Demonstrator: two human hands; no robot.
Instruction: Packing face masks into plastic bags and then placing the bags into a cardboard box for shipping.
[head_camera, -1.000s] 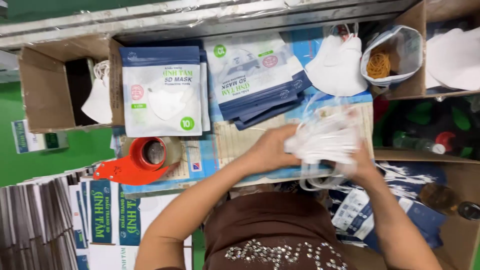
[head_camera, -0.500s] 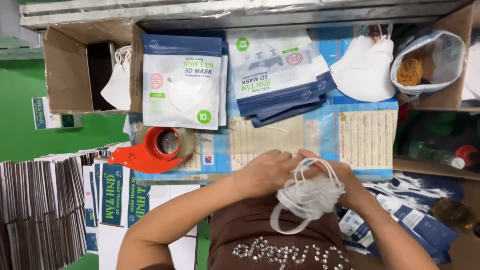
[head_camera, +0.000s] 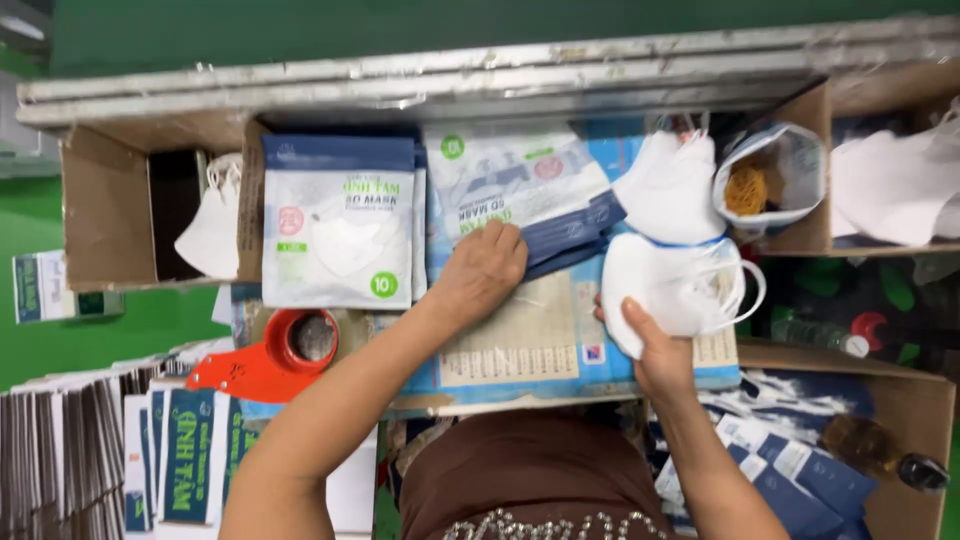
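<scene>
White stack of masks (head_camera: 665, 285) gripped in right hand (head_camera: 655, 355) (ear loops dangling), left hand (head_camera: 483, 270) pressed flat, fingers on fanned mask pouches (head_camera: 530, 195), red tape dispenser (head_camera: 270, 355) nearby

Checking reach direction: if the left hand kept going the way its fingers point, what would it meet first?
The left hand already rests on the fanned stack of white-and-navy mask pouches. Straight on, it would slide further over that stack toward the grey metal rail behind; depth there is unclear.

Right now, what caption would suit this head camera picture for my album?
Left hand on a stack of blue-and-white mask pouches, right hand holding a bundle of white masks.
</scene>
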